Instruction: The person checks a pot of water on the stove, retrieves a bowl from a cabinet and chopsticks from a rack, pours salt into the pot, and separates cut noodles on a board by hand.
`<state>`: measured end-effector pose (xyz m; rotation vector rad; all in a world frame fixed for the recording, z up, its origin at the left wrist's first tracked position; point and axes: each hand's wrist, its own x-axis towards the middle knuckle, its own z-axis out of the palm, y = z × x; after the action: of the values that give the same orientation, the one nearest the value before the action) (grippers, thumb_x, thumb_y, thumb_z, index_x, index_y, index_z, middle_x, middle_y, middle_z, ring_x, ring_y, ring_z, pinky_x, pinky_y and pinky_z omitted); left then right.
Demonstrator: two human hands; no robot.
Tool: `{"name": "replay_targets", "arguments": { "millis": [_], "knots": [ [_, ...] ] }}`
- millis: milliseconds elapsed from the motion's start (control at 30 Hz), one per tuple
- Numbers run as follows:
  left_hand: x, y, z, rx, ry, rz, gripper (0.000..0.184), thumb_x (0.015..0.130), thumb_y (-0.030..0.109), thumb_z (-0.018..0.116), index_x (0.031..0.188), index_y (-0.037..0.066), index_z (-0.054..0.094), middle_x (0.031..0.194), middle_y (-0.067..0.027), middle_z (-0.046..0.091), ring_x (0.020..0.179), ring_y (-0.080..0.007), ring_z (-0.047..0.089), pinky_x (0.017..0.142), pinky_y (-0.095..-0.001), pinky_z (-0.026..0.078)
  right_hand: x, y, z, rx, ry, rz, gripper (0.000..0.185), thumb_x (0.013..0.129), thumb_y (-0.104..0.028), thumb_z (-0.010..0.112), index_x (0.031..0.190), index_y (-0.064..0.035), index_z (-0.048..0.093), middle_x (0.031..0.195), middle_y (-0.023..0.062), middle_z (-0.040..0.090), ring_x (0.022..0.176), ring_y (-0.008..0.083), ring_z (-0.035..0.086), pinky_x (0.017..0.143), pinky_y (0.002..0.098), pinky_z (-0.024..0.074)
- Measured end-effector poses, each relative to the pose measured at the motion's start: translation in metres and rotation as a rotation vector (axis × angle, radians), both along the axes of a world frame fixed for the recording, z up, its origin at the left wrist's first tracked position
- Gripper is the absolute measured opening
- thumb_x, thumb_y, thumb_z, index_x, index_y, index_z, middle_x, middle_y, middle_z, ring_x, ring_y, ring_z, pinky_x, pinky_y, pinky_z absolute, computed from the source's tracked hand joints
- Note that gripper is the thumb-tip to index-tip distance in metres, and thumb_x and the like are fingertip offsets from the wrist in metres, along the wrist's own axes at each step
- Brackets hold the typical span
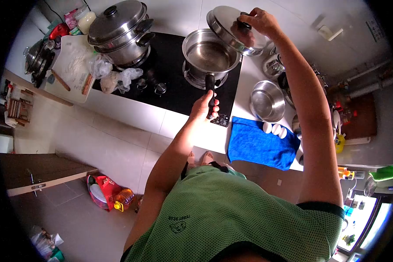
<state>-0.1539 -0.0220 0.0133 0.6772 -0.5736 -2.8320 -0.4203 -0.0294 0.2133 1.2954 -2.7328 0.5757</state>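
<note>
steel saucepan (208, 63), contents unclear, on the black hob's (172, 72) right side, left hand (203, 107) clamped round its handle (210, 81); lid (229, 35) tilted near its rim, gripped by right hand (264, 24); steel basin (267, 102) on the worktop (248, 72); large lidded pot (118, 48), contents hidden, at left.

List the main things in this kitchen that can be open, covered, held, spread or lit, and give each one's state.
Saucepan, uncovered, handle held in the left grip
Saucepan lid, raised, tilted, held in the right grip
Stockpot, lid on
Steel bowl, uncovered, upright
Blue towel, spread out
Three eggs, whole as far as visible
Hob, no flame visible
Oil bottle, capped
</note>
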Motion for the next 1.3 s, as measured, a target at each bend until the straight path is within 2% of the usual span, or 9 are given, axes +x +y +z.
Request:
{"name": "replay_targets", "arguments": {
  "millis": [33,200,267,467,867,1200,1267,1300],
  "knots": [
    [-0.002,0.005,0.009,-0.046,-0.074,0.034,0.027,0.082,0.034,0.055,0.093,0.012,0.043,0.065,-0.0003,0.043,0.048,-0.0074,0.038,0.038,-0.0193,0.028,0.001,0.001,-0.003,0.001,0.000,0.002,0.062,0.060,-0.057,0.057,0.092,-0.0043,0.061,0.087,0.0163,0.062,0.082,0.0289,0.059,0.073,0.0365,0.0461],
    [-0.003,0.008,0.008,-0.158,-0.094,0.019,0.023,0.084,0.032,0.051,0.089,0.013,0.040,0.065,0.0002,0.045,0.046,-0.0067,0.037,0.035,-0.0203,0.027,0.010,-0.008,-0.015,0.068,0.003,0.005,0.063,0.060,-0.057,0.057,0.098,-0.0060,0.058,0.089,0.0150,0.061,0.084,0.0290,0.059,0.072,0.0363,0.0462],
    [-0.002,0.010,0.014,-0.212,-0.167,0.053,0.023,0.086,0.032,0.049,0.095,0.011,0.045,0.067,-0.0004,0.044,0.045,-0.0058,0.034,0.035,-0.0176,0.023,0.019,-0.011,-0.015,0.079,-0.020,0.000,0.064,0.059,-0.056,0.058,0.099,-0.0064,0.056,0.091,0.0146,0.061,0.087,0.0283,0.058,0.072,0.0360,0.0462],
    [-0.003,0.011,0.016,-0.256,-0.235,0.059,0.024,0.086,0.031,0.048,0.096,0.010,0.043,0.066,-0.0002,0.045,0.042,-0.0051,0.032,0.034,-0.0182,0.022,0.036,-0.023,-0.032,0.121,-0.019,0.073,0.060,0.060,-0.055,0.060,0.098,-0.0086,0.055,0.090,0.0142,0.061,0.085,0.0270,0.059,0.073,0.0352,0.0466],
    [-0.001,0.009,0.022,-0.331,-0.325,0.056,0.020,0.082,0.030,0.052,0.086,0.013,0.044,0.061,0.0033,0.045,0.039,-0.0037,0.032,0.033,-0.0187,0.023,0.046,-0.036,-0.055,0.171,-0.038,0.124,0.063,0.060,-0.053,0.061,0.101,-0.0053,0.053,0.088,0.0141,0.061,0.083,0.0268,0.060,0.069,0.0357,0.0483],
    [0.004,0.006,0.016,-0.362,-0.328,0.048,0.020,0.083,0.030,0.052,0.089,0.012,0.045,0.061,0.0021,0.045,0.040,-0.0043,0.033,0.034,-0.0189,0.023,0.060,-0.044,-0.063,0.245,0.012,0.128,0.063,0.061,-0.052,0.060,0.104,-0.0067,0.051,0.087,0.0123,0.061,0.083,0.0248,0.060,0.069,0.0341,0.0485],
    [0.005,0.005,0.010,-0.345,-0.287,0.054,0.026,0.083,0.034,0.052,0.092,0.011,0.046,0.064,-0.0006,0.049,0.043,-0.0069,0.040,0.037,-0.0213,0.036,0.062,-0.046,-0.064,0.272,0.001,0.132,0.063,0.061,-0.051,0.060,0.104,-0.0073,0.051,0.087,0.0119,0.061,0.083,0.0245,0.060,0.069,0.0341,0.0484],
    [0.005,0.004,0.008,-0.345,-0.287,0.054,0.026,0.083,0.034,0.052,0.092,0.011,0.046,0.064,-0.0006,0.049,0.043,-0.0069,0.040,0.037,-0.0213,0.036,0.062,-0.047,-0.066,0.282,0.021,0.126,0.063,0.061,-0.051,0.060,0.105,-0.0082,0.050,0.089,0.0118,0.060,0.084,0.0246,0.059,0.070,0.0344,0.0483]
  ]
}}
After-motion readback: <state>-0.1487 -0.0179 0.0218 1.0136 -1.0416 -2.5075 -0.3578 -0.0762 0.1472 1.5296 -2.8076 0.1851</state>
